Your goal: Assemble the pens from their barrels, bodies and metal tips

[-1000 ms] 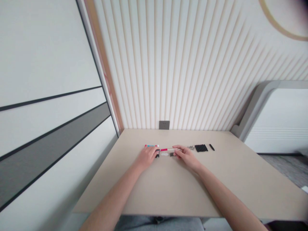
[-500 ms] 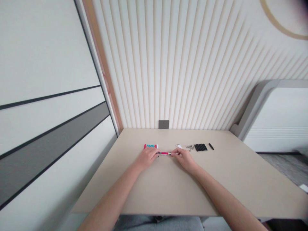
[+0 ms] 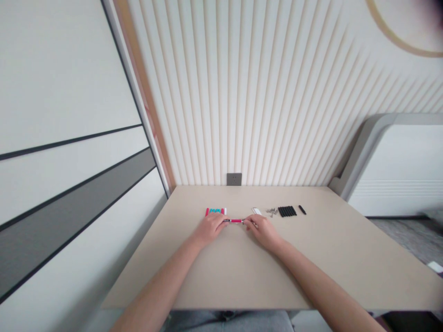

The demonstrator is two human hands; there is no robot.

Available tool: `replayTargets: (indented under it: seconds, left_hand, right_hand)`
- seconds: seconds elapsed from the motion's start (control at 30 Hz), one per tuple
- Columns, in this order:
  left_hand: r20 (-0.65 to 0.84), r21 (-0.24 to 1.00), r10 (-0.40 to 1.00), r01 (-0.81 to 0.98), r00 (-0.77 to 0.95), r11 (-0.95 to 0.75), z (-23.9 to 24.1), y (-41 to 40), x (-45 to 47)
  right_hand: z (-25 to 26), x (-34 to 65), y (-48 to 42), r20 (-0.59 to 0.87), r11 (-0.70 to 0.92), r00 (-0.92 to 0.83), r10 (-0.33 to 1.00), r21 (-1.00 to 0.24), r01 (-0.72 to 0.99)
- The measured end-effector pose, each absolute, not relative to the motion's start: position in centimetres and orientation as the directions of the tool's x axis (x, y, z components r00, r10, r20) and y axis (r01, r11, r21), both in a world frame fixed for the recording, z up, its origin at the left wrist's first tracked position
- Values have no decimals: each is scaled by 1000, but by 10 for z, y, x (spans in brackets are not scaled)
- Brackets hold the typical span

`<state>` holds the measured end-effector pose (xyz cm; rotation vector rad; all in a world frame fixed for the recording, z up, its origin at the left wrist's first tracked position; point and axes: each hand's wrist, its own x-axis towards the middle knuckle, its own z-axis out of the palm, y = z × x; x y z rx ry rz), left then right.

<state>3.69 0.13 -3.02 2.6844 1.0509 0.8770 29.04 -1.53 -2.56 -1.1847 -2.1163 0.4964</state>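
"Any writing on that slim red pen (image 3: pixel 234 221)?"

"Too small to read from here. The left hand (image 3: pixel 209 229) is curled closed on one end, and the right hand (image 3: pixel 263 232) pinches the other."

"Where is it?"

"Held level between them, over the beige table (image 3: pixel 346 258), well apart from its edges, with a teal-and-red marker pack (image 3: pixel 215 211) just beyond."

Red stick (image 3: pixel 234 221) — detail too small

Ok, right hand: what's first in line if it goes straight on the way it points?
The red pen-like rod, right at the right hand's fingertips, which seem to touch its end; depth is unclear from this view.
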Motion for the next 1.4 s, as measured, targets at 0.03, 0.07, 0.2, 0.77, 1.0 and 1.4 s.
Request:
replayTargets:
  seconds: [0.03, 0.07, 0.2, 0.77, 1.0, 1.4]
  left_hand:
    - [465, 317, 659, 584, 591, -747, -30, 1, 37]
    - [457, 315, 662, 587, 594, -745, -30, 2, 37]
    - [433, 282, 650, 591, 624, -755, -28, 0, 39]
    - [435, 276, 687, 640, 582, -717, -28, 1, 39]
    - [437, 299, 688, 628, 579, -718, -27, 4, 37]
    - [506, 473, 785, 645, 358, -600, -26, 7, 33]
  right_hand:
    - [-26, 290, -15, 365, 529, -383, 849, -599, 601]
    - [-27, 291, -15, 372, 537, -388, 844, -596, 597]
    - [-30, 292, -14, 379, 561, -413, 828, -563, 607]
    - [-26, 295, -14, 369, 566, -430, 824, -549, 615]
    - [-26, 296, -13, 372, 566, -427, 824, -585, 581]
    - [-38, 308, -1, 509, 554, -283, 813, -525, 646]
